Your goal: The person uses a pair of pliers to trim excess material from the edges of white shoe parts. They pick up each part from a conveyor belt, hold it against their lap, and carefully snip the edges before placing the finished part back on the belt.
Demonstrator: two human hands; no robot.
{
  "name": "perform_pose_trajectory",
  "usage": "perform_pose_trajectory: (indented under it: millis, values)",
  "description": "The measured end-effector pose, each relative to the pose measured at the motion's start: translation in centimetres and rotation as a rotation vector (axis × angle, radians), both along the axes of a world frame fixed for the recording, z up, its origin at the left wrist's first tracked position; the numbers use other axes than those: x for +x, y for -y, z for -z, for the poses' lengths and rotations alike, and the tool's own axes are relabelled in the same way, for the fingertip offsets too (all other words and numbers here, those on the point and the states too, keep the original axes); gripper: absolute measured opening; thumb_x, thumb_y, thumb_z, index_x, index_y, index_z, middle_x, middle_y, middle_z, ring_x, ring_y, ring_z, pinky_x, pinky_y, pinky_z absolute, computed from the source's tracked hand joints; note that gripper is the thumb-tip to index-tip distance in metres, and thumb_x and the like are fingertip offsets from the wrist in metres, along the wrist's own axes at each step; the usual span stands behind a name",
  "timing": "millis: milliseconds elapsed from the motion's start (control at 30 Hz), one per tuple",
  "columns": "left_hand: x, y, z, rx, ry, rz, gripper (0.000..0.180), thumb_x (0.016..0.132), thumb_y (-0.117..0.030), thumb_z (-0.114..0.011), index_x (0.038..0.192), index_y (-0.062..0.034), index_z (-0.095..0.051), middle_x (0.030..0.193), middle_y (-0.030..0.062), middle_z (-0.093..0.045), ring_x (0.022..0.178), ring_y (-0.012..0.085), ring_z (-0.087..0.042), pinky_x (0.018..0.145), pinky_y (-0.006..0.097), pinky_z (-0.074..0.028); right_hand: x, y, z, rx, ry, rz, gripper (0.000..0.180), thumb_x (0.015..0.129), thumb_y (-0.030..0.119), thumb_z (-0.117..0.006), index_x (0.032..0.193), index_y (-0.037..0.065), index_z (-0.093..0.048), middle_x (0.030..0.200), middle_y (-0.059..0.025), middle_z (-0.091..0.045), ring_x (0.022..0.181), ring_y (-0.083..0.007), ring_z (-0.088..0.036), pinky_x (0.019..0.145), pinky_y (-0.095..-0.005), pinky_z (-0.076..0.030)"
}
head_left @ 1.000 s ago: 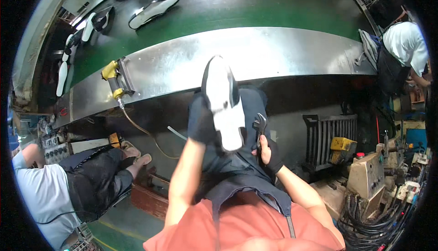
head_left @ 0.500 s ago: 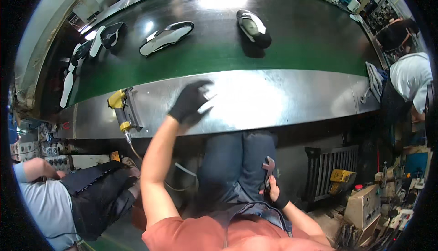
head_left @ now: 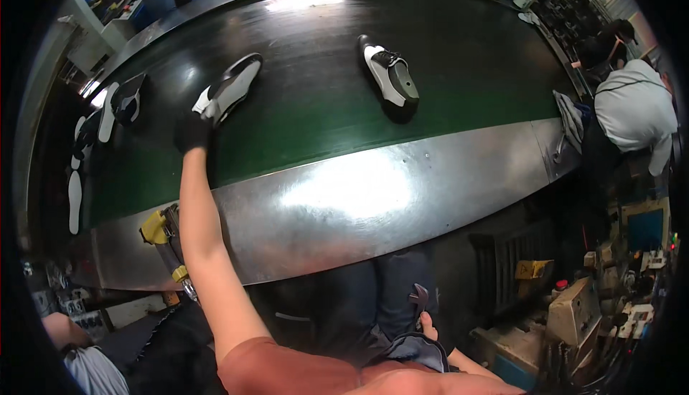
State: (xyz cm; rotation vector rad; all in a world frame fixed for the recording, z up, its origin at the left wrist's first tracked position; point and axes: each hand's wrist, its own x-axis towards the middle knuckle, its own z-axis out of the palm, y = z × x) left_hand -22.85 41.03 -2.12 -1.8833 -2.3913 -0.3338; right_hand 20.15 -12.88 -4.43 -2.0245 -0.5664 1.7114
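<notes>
My left hand (head_left: 193,131), in a black glove with bare fingertips, reaches over the green conveyor belt (head_left: 287,140). Its fingers close on the near end of a black-and-white shoe upper (head_left: 233,90) that lies tilted there, pale underside showing. Low in the view, my right hand (head_left: 428,325) is wrapped round a tool with a curved metal head (head_left: 419,295), held by my thigh; the handle is mostly hidden. Farther right on the belt rests another black-and-white laced shoe (head_left: 387,76), apart from both hands.
Beside my left forearm, a yellow air stapler (head_left: 156,228) lies on the steel ledge (head_left: 344,201). Several shoe parts and white insoles (head_left: 75,198) line the belt's left end. A folded cloth (head_left: 569,119) is at the ledge's right end. Co-workers sit on both sides.
My left hand has gone forward and left from above the steel ledge to the shoe upper on the belt. The view has shifted; my right hand keeps its tool.
</notes>
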Motion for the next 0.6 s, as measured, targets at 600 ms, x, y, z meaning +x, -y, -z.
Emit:
perform_pose_trajectory:
  millis: [600]
  values:
    - [2.6,27.5,-5.3,0.114,1.662,0.428,0.056,0.078,-0.013,-0.063,0.130,0.0020,-0.046,0.127,0.0125,-0.053,0.115,0.0215,-0.052,0.095,0.032,-0.045,-1.7,0.9,0.6,0.287,-0.150,0.151,0.054,0.096,0.051,-0.037,0.098,0.001,-0.058,0.071,-0.0074,-0.058,0.054,-0.0167,-0.060,0.052,-0.0281,-0.050]
